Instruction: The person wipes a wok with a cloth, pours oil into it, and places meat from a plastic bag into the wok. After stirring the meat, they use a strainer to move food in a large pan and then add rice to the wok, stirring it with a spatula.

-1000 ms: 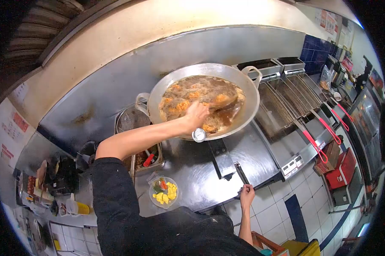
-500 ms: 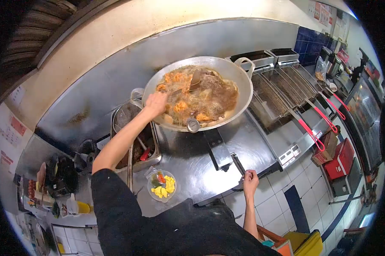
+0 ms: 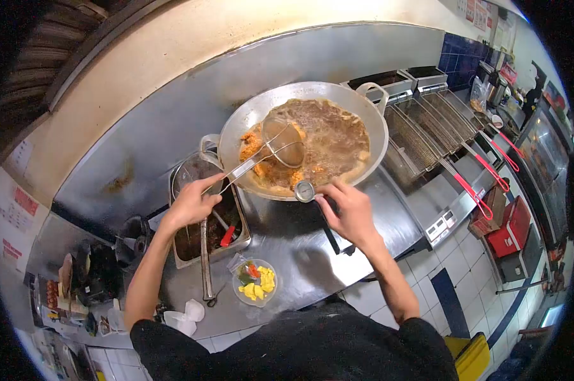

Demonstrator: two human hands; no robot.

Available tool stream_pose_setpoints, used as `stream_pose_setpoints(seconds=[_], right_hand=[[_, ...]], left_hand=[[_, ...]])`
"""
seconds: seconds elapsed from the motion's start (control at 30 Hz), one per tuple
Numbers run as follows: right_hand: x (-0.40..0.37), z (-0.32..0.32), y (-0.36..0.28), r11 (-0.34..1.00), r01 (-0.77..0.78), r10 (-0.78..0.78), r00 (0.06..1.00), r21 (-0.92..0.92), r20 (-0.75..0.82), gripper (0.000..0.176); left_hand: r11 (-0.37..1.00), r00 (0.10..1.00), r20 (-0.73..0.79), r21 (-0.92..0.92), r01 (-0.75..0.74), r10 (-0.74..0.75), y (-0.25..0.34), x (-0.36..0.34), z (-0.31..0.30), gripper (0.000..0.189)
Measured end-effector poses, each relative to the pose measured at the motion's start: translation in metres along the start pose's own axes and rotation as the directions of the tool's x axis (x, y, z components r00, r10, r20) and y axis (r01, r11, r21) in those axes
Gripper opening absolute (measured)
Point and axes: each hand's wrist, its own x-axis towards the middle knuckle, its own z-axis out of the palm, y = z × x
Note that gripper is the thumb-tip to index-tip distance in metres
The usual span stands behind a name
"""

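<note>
A large two-handled wok holds bubbling brown oil with orange-brown fried pieces along its left side. My left hand is closed around the handle of a wire-mesh skimmer, whose round basket lies over the oil at the left of the wok. At the wok's front rim sits a round dial thermometer. Thumb and fingers of my right hand pinch at its right edge.
Fryer baskets with red handles stand to the right. Left of the wok, a metal pan holds a red-handled tool. A clear bowl with yellow pieces and chillies sits on the steel counter.
My left hand has drawn back from over the wok, and the skimmer basket has come up. My right hand has moved from the counter's front edge up to the thermometer.
</note>
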Motion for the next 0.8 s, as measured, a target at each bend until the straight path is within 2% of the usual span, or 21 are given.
stream_pose_setpoints(seconds=[0.03,0.1,0.17,0.23,0.27,0.37,0.4,0.43,0.5,0.53,0.6,0.63,0.67,0.7,0.77,0.8], right_hand=[[0.009,0.004,0.003,1.000,-0.005,0.005,1.000,0.002,-0.005,0.014],[0.025,0.010,0.011,0.988,0.080,-0.060,0.986,-0.129,0.152,0.017],[0.036,0.013,0.019,0.988,0.084,-0.057,0.976,-0.125,0.209,0.021],[0.043,0.014,0.025,0.986,0.027,0.035,0.930,-0.163,0.366,0.024],[0.046,0.013,0.027,0.978,0.026,0.066,0.903,-0.207,0.424,0.025],[0.047,0.020,0.040,0.991,0.039,0.020,0.900,-0.125,0.436,0.018],[0.047,0.022,0.041,0.993,0.002,0.050,0.901,-0.118,0.431,0.016],[0.048,0.022,0.041,0.994,0.012,0.039,0.898,-0.112,0.439,0.016],[0.049,0.018,0.040,0.991,0.022,0.037,0.904,-0.133,0.426,0.016],[0.048,0.017,0.038,0.991,0.024,0.035,0.902,-0.131,0.429,0.016],[0.046,0.019,0.032,0.995,-0.019,0.049,0.948,-0.098,0.315,0.012],[0.045,0.020,0.032,0.995,-0.019,0.049,0.949,-0.099,0.312,0.012],[0.043,0.023,0.033,0.994,0.002,0.029,0.959,-0.109,0.284,0.012],[0.041,0.026,0.035,0.993,0.020,0.011,0.968,-0.119,0.250,0.013],[0.037,0.030,0.040,0.994,0.030,-0.005,0.973,-0.105,0.232,0.014],[0.036,0.032,0.043,0.993,0.034,-0.003,0.964,-0.110,0.268,0.015]], left_hand=[[0.994,1.000,-0.001,-0.112,0.009,-0.009,-0.003,-0.009,-0.007,0.049],[0.994,1.000,-0.025,-0.106,-0.017,0.014,0.002,-0.031,-0.023,0.049],[0.994,0.998,-0.059,-0.102,-0.043,0.037,0.006,-0.046,-0.044,0.049],[0.995,0.996,-0.045,-0.074,0.074,-0.078,0.007,-0.059,-0.062,0.049],[0.986,0.987,-0.030,0.044,0.161,-0.160,0.010,-0.061,-0.072,0.048],[0.981,0.988,-0.058,0.124,0.152,-0.146,-0.010,-0.053,-0.077,0.050],[0.947,0.982,-0.061,0.261,0.187,-0.177,-0.009,-0.048,-0.077,0.051],[0.947,0.980,-0.067,0.254,0.198,-0.187,-0.020,-0.040,-0.077,0.051],[0.947,0.994,-0.016,0.306,-0.094,0.104,-0.062,-0.013,-0.065,0.052],[0.948,0.995,-0.017,0.305,-0.090,0.100,-0.075,0.000,-0.058,0.052],[0.946,0.973,0.001,0.234,-0.223,0.230,-0.090,0.023,-0.052,0.052],[0.946,0.973,0.000,0.235,-0.225,0.232,-0.076,0.028,-0.056,0.052],[0.997,0.994,0.105,0.077,0.025,-0.033,-0.051,0.032,-0.057,0.051],[0.956,0.931,0.245,-0.046,0.291,-0.271,-0.034,0.037,-0.058,0.051],[0.958,0.927,0.266,-0.038,0.283,-0.264,-0.039,0.057,-0.045,0.050],[0.950,0.918,0.302,-0.098,0.298,-0.257,-0.045,0.067,-0.038,0.050]])
